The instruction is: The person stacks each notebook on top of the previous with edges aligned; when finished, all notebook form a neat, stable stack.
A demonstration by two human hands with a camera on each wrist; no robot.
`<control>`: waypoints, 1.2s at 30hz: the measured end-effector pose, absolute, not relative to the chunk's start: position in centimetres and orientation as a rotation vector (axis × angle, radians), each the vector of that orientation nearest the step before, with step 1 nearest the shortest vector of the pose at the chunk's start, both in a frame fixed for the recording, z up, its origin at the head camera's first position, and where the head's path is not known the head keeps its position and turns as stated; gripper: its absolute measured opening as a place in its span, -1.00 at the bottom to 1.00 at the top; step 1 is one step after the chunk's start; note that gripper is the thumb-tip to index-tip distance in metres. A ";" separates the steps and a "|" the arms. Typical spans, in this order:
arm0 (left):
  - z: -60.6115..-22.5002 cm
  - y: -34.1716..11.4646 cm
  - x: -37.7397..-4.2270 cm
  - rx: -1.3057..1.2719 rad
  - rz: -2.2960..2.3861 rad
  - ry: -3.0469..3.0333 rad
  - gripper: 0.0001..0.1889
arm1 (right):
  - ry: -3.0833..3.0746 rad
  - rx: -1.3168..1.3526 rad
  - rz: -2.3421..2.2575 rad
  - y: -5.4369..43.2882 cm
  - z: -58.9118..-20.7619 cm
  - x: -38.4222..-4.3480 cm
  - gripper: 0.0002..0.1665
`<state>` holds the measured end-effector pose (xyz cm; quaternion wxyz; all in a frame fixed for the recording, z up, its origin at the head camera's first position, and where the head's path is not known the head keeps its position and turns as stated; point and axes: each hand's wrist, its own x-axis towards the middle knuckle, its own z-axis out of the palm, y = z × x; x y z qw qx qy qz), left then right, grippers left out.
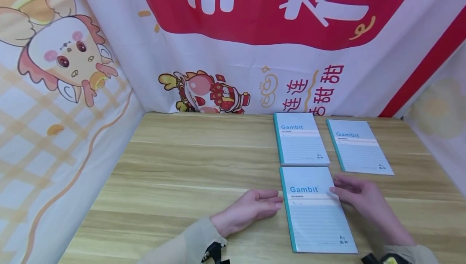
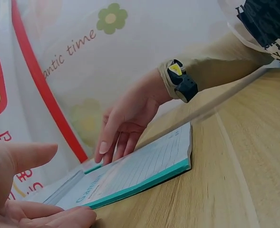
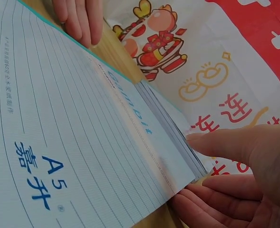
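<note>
A white Gambit notebook (image 1: 316,215) with a teal spine lies flat at the front, between my two hands. At its spine side, my left hand (image 1: 253,209) has its fingers extended, the tips right at the teal edge. My right hand (image 1: 364,199) is at the opposite long edge, its thumb overlapping the cover in the head view. In the right wrist view the fingers of the right hand (image 3: 235,190) are loosely bent by the notebook's edge, with the thumb raised apart from them.
Behind the front notebook lies a matching notebook pile (image 1: 302,140), its layered edges (image 3: 178,133) showing in the right wrist view. Another matching notebook (image 1: 358,146) lies to its right. The wooden table (image 1: 189,155) meets a printed cloth backdrop (image 1: 218,53) at the back and sides.
</note>
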<state>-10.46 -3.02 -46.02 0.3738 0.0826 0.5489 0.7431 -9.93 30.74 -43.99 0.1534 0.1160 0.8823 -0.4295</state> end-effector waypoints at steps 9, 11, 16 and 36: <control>-46.0 -2.6 -10.5 0.162 1.957 1.362 -0.40 | 2.579 0.302 -1.195 31.0 -44.2 -10.0 0.11; -46.1 -2.6 -10.6 0.161 1.959 1.371 -0.41 | 2.576 0.312 -1.196 31.0 -44.2 -10.0 0.11; -46.4 -2.5 -10.8 0.183 1.963 1.404 -0.43 | 2.561 0.341 -1.218 31.0 -44.4 -9.9 0.09; -46.4 -0.5 -12.5 0.218 1.957 1.505 -0.55 | 2.519 0.345 -1.308 31.0 -44.9 -10.0 0.06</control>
